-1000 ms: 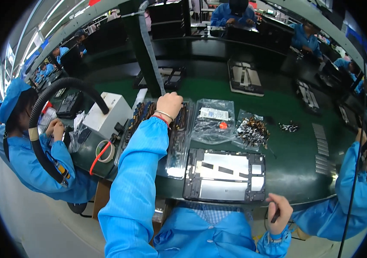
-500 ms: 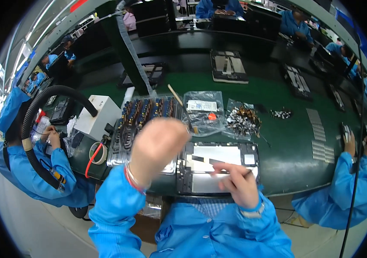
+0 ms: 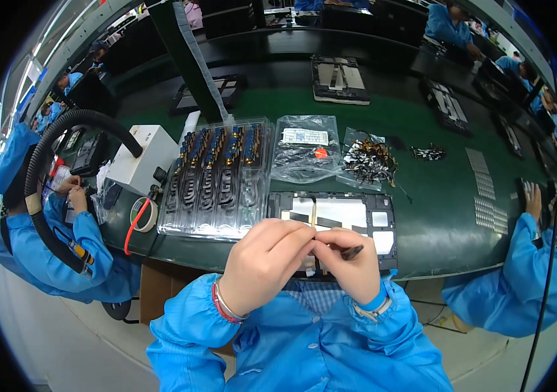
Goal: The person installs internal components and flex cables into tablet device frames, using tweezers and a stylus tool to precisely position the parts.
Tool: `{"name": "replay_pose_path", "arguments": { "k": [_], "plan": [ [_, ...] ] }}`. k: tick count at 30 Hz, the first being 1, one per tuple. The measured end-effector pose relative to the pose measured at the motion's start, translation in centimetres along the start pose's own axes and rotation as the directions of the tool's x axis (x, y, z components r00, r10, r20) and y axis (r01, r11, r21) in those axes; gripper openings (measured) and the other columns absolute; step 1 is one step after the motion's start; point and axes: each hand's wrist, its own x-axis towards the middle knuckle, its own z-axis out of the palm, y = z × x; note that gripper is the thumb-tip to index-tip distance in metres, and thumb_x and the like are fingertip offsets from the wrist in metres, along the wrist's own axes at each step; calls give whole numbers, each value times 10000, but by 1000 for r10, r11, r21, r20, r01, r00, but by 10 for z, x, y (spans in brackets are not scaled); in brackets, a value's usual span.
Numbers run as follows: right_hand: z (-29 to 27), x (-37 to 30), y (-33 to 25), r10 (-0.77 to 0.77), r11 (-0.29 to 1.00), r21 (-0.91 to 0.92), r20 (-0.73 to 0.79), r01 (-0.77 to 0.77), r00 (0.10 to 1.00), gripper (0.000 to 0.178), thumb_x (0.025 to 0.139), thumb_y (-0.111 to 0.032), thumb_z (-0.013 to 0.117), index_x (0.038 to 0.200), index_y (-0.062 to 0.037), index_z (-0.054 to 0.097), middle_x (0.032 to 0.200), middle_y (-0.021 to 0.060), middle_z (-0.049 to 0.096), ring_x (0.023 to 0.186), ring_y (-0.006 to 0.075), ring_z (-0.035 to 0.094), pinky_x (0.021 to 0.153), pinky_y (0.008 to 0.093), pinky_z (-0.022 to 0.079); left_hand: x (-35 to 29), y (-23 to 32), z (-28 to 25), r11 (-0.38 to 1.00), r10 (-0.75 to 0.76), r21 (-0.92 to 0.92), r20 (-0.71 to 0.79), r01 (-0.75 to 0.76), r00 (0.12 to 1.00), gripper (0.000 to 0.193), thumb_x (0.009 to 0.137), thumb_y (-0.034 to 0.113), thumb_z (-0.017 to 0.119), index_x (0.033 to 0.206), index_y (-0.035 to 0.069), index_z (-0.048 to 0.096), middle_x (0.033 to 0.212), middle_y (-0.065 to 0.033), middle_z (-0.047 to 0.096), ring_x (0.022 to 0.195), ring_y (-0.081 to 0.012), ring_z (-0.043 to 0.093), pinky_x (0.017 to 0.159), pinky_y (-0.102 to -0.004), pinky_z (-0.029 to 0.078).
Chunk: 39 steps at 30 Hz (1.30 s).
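Note:
Both my hands meet over the near part of an opened tablet (image 3: 381, 206), a black frame with silvery panels inside. My left hand (image 3: 267, 258) is closed, its fingertips pinching a thin tan strip with dark parts (image 3: 314, 212) that looks like a flex cable. It stands up between the hands in front of the tablet. My right hand (image 3: 351, 264) is closed too, thumb and fingertips touching the left ones near the strip's lower end. A slim dark tool (image 3: 353, 252) sticks out of its grip; its tip is hidden.
A clear tray (image 3: 252, 219) with rows of flex cables stands left of the tablet. Behind lie a plastic bag (image 3: 304, 170) and a heap of small parts (image 3: 370, 162). Metal strips (image 3: 487, 212) are to the right. A white box with a hose (image 3: 141, 160) and co-workers flank me.
My left hand has come down and right to meet my right hand over the tablet, bringing the strip along. The right hand has closed in toward it, and the view has shifted slightly.

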Motion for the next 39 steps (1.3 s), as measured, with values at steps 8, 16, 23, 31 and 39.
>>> {"name": "replay_pose_path", "arguments": {
  "k": [8, 16, 23, 31, 39],
  "plan": [
    [14, -13, -9, -442, 765, -486, 82, 423, 893, 172, 735, 20, 631, 906, 25, 625, 789, 154, 615, 668, 291, 614, 581, 329, 493, -9, 8, -13, 992, 39, 122, 7, -39, 999, 253, 626, 26, 680, 870, 5, 616, 851, -93, 613, 741, -246, 602, 631, -317, 502],
    [23, -26, 3, -319, 838, -353, 303, 416, 898, 161, 757, -5, 607, 915, -6, 638, 760, 135, 612, 656, 277, 606, 561, 324, 485, -86, -2, -60, 697, -377, 417, -479, 584, 793, 129, 705, -29, 598, 818, 32, 614, 774, -83, 612, 690, -241, 582, 614, -327, 480],
    [20, -28, 21, -70, 936, -309, 308, 169, 949, 139, 755, -66, 664, 886, -19, 663, 754, 104, 644, 572, 144, 607, 489, 241, 469, -225, -21, -67, 111, -838, 640, -351, 760, 417, 76, 768, 134, 630, 791, 63, 648, 758, -133, 630, 690, -309, 609, 599, -392, 479],
    [18, -27, 23, -55, 944, -294, 307, 149, 950, 136, 738, -59, 686, 868, -27, 667, 745, 78, 662, 511, 95, 574, 454, 206, 437, -94, 24, -16, 732, -681, -193, -263, 654, 684, 335, 689, 11, 713, 1010, 2, 618, 896, -128, 648, 759, -205, 649, 608, -272, 519],
    [4, -33, 9, -66, 968, -226, 209, 114, 976, 188, 719, -59, 696, 904, -38, 665, 812, 55, 667, 515, 82, 521, 458, 205, 405, -55, 21, 3, 881, -470, -168, -186, 443, 863, 200, 710, -24, 680, 905, 0, 648, 807, -134, 652, 702, -234, 648, 588, -282, 517]
  ]
}}
